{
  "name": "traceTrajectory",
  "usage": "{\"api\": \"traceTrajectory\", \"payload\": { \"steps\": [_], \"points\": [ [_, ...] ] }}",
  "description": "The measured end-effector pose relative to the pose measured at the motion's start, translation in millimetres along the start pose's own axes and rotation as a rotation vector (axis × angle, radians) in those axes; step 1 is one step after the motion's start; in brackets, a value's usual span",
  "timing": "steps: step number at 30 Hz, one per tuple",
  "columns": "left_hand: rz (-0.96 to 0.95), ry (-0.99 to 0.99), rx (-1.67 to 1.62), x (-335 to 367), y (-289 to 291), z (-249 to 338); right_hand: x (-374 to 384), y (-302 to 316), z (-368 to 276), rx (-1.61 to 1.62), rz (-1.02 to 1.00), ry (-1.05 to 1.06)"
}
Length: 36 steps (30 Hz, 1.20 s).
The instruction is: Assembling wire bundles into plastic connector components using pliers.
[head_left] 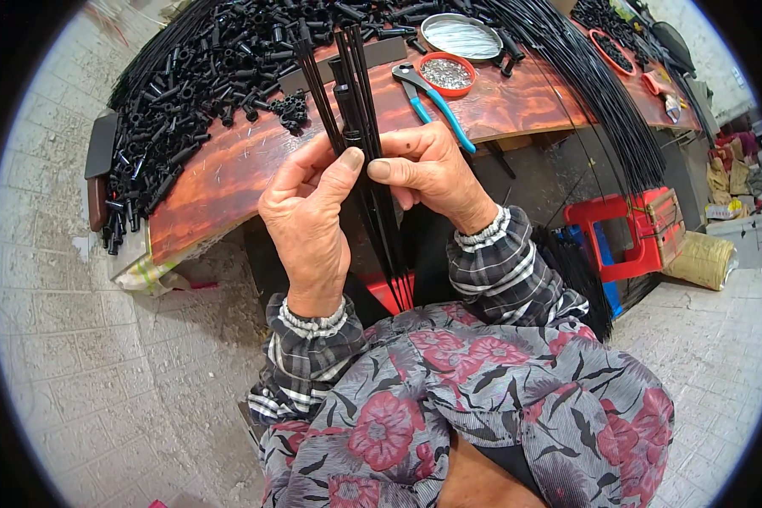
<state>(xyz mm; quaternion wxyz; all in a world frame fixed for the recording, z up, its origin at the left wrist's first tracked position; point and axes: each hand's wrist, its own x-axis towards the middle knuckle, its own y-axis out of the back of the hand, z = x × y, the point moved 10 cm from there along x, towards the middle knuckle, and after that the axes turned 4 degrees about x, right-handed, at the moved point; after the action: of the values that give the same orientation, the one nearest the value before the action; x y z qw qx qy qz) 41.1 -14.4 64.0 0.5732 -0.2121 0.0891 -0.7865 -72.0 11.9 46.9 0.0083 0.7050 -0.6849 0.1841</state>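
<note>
Both hands hold what looks like an umbrella frame (379, 229), a bundle of thin black ribs around a black plastic collar. The ribs stand upright in front of me, their lower ends reaching down between my knees. My left hand (313, 220) grips the collar area from the left, thumb against it and fingers curled behind. From the right, my right hand (436, 173) pinches the ribs at the same height, its thumb tip close to the left thumb. Whatever small part may lie between the fingertips is hidden.
Ahead stands a reddish wooden table (229, 178) heaped with black plastic tubular parts (220, 76). Blue-handled pliers (449, 118) lie by an orange-red dish (473, 74) of small metal pieces and a round tin (423, 40) of thin wires. Long black ribs (584, 76) overhang the right; below is a red stool (635, 264).
</note>
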Motion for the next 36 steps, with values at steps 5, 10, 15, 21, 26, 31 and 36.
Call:
{"api": "traceTrajectory", "payload": {
  "steps": [5,10,15,21,26,31,36],
  "points": [
    [-0.025,0.085,-0.045,1,0,-10,0,1,5,0.005,0.004,-0.01],
    [-0.004,-0.021,0.017,-1,-3,-1,-1,-1,1,0.033,0.03,0.001],
    [0.028,-0.056,0.07,-2,-1,5,-2,-1,-4,0.029,0.054,0.052],
    [-0.044,0.027,0.019,1,-2,3,-2,-5,-7,0.016,0.039,0.065],
    [-0.243,0.048,0.073,11,-13,5,-1,-5,-4,-0.033,0.015,0.041],
    [-0.344,0.128,0.137,13,-16,0,-1,-7,-4,-0.079,-0.011,0.065],
    [-0.244,0.087,0.102,9,-12,-2,0,-7,-5,0.007,0.044,0.035]
  ]
}}
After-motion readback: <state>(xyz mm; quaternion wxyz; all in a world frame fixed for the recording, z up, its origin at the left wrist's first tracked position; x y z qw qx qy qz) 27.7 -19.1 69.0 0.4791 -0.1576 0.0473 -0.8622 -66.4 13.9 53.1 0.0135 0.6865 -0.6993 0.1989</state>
